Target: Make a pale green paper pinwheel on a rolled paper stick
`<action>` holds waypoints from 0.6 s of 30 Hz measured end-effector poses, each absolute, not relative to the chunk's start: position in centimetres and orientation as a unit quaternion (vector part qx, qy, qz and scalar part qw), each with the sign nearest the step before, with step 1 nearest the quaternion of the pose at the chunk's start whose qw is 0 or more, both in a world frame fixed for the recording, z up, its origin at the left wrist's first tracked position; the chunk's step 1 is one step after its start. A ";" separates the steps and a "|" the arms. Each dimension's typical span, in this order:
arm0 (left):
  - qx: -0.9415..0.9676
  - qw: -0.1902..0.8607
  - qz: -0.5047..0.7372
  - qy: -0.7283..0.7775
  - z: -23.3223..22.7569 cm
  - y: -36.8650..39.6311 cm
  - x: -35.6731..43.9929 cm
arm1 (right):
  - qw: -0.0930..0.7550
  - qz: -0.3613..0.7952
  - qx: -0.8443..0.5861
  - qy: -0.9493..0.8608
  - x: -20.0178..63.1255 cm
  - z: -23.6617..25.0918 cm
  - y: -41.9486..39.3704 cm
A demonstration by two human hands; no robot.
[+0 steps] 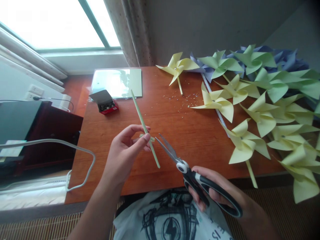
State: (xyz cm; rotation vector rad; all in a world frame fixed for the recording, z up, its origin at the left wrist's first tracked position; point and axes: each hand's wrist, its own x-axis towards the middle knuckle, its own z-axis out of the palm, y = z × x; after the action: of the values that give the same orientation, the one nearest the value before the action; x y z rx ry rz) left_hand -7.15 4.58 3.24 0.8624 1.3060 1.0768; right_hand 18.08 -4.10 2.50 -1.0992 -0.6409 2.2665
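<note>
- Left hand (pixel 125 146) pinches a thin pale-green stick (pixel 145 128) between thumb and fingertips, about two thirds down its length; the stick slants up and away over the table (pixel 140 173).
- A small pale tab shows at the pinch point, just under the fingertips; cannot tell whether it is paper or tape.
- Right hand (pixel 220 196) is closed through the black handles of the scissors (pixel 175 156); blades slightly parted, tips pointing at the tab, just beside the left fingertips.
- Nothing lies between the blades yet.
- Judgement: a trim at the tab is in hand. To do it well, keep the stick steady, feed only the tab into the blades, and keep the fingertips back from the tips.
- Judgement: cut near the blade tips with a short close; a deep bite risks nicking the stick.
- Small scraps (pixel 180 96) dot the table beyond the stick.
- Finished pinwheels (pixel 250 113), yellow, green and blue, are heaped along the right side.
- An open red box (pixel 106 105) sits far left, touching a shiny sheet (pixel 117 81).
- A white cable (pixel 85 160) loops off the left edge.
</note>
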 end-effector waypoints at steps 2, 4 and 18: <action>0.381 0.579 0.455 0.559 3.6 4.9 -7.3 | 0.274 0.860 -0.379 -0.206 17.5 1.9 -4.8; 0.392 0.577 0.445 0.561 3.9 5.1 -7.4 | 0.279 0.879 -0.342 -0.180 17.0 1.3 -5.3; 0.387 0.603 0.418 0.559 4.7 5.4 -6.1 | 0.350 0.856 -0.334 -0.180 15.9 1.5 -4.6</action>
State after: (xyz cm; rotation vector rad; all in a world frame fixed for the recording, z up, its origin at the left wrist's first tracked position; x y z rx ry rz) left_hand -6.10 5.38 4.68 0.8959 1.2941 0.9684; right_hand 15.89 -4.57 1.50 -0.8648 -0.4663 2.2182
